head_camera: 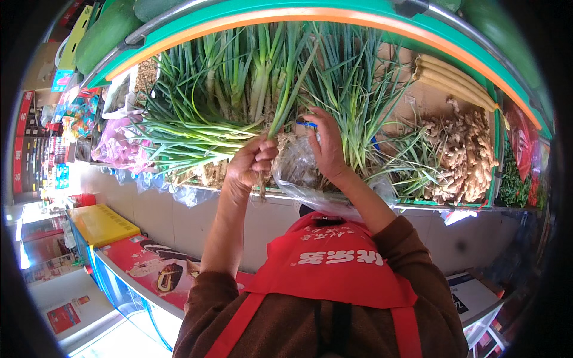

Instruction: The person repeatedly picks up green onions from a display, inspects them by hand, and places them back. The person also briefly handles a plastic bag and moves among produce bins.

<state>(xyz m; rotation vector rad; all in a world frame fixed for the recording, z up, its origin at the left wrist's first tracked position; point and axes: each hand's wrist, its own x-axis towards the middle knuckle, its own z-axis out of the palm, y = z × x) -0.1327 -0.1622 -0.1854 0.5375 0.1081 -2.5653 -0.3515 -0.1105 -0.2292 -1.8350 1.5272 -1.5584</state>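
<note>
My left hand (255, 162) is closed around the lower stalk of a large green onion (286, 100), whose leaves point up and away from me. Its roots hang below my fist. My right hand (330, 145) is raised beside it with fingers apart and curved, holding nothing. Under the right hand lies a clear plastic bag (297, 163), crumpled over the bin's front edge. Left of my fist, a pile of scallions (201, 136) lies sideways. Thicker green onions (262, 80) stand behind. A bunch of thin scallions (356, 98) lies just right of my right hand.
Ginger roots (465, 152) and loose green leaves (416, 156) fill the right side, below long pale-yellow rods (452, 83) of unclear kind. An orange-edged shelf (313, 14) crosses above, carrying large green melons (107, 36). Pink plastic bags (121, 143) lie left. Behind me is a red-topped freezer (147, 264).
</note>
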